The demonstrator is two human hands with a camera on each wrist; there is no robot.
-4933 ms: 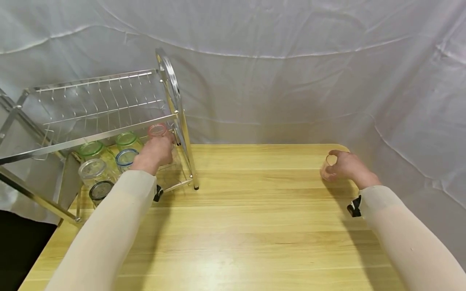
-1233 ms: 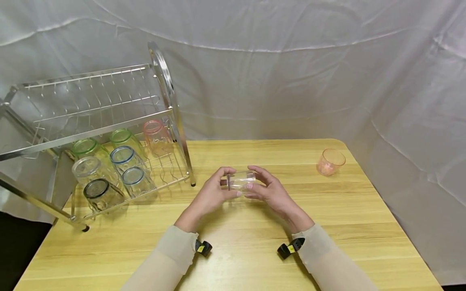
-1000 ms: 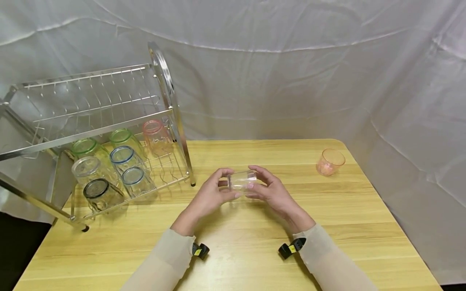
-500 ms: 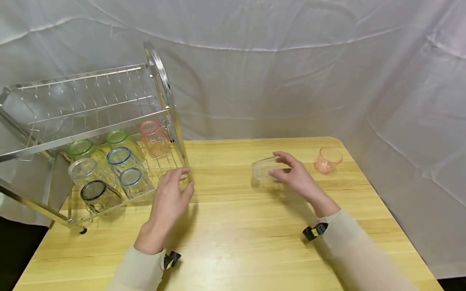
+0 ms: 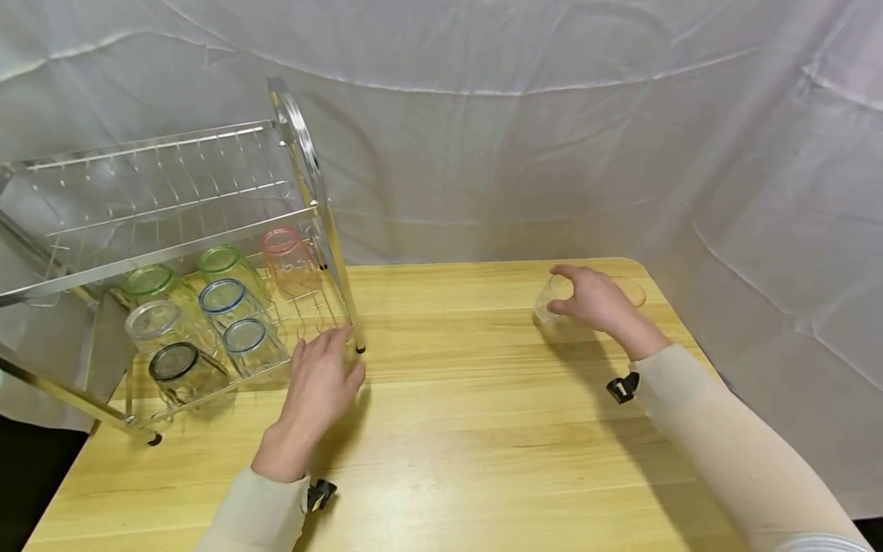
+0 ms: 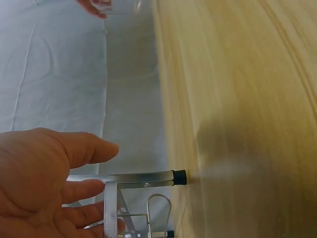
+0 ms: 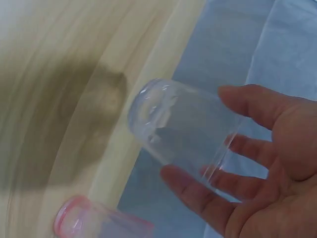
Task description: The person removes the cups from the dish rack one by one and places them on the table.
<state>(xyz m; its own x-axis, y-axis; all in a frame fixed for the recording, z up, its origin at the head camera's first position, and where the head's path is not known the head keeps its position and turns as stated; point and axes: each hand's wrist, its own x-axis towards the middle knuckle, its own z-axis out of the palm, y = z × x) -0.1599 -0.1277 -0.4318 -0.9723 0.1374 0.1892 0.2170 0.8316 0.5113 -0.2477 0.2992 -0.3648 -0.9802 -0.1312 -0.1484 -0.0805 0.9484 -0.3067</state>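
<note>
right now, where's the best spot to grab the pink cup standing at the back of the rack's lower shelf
Grip the pink cup round its side wall near the top, coming from the rack's open right end. It stands with green cups close on its left and the upper shelf low overhead, so only the right side looks free.

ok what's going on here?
A person's right hand holds a clear cup at the far right of the table, next to a pink cup. The left hand is open by the rack, which holds several upside-down cups.
</note>
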